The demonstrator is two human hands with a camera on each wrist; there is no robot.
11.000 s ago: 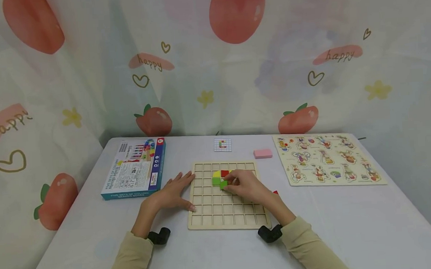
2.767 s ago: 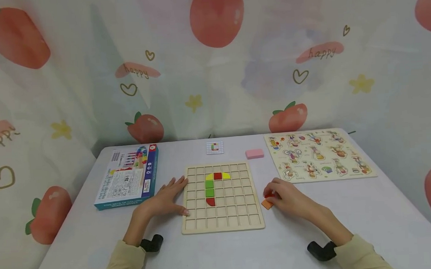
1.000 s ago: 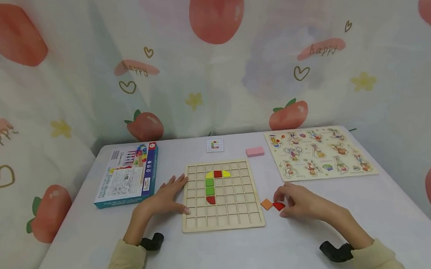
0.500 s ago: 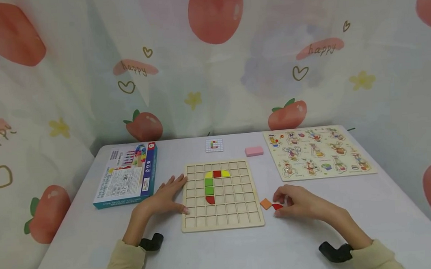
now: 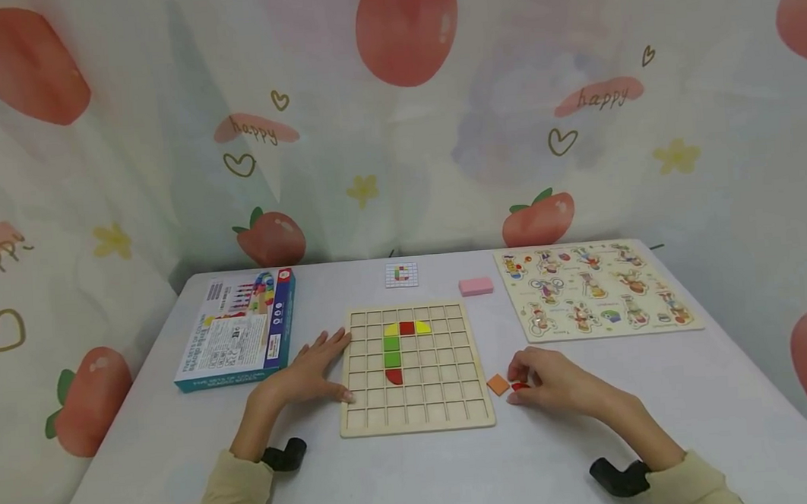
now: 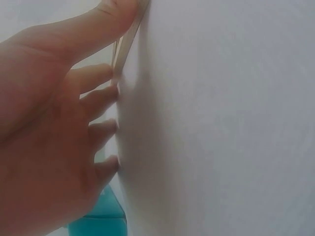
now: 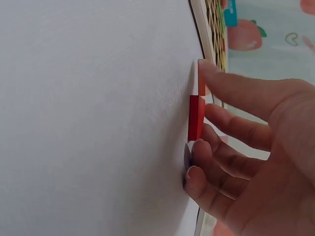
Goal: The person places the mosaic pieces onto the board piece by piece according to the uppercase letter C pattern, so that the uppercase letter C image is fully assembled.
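A wooden grid board (image 5: 419, 419) lies mid-table with yellow, red and green pieces (image 5: 392, 351) set in a hook shape. My left hand (image 5: 330, 365) lies flat on the table, its straight fingers (image 6: 106, 93) against the board's left edge (image 6: 125, 49). To the right of the board lie an orange square (image 5: 498, 385) and a small red piece (image 5: 520, 386). My right hand (image 5: 523, 377) curls over the red piece (image 7: 196, 118), fingertips (image 7: 199, 147) below it and thumb above by the orange square (image 7: 201, 81).
A blue game box (image 5: 239, 329) lies at the left. A small pattern card (image 5: 401, 274) and a pink block (image 5: 476, 286) sit behind the board. A picture puzzle board (image 5: 593, 291) lies at the back right. A printed curtain hangs close behind the table.
More pieces stand on the board than 11 s ago. My right hand left the board for the loose pieces at its right and has closed its fingers over the red piece. The left hand stayed put.
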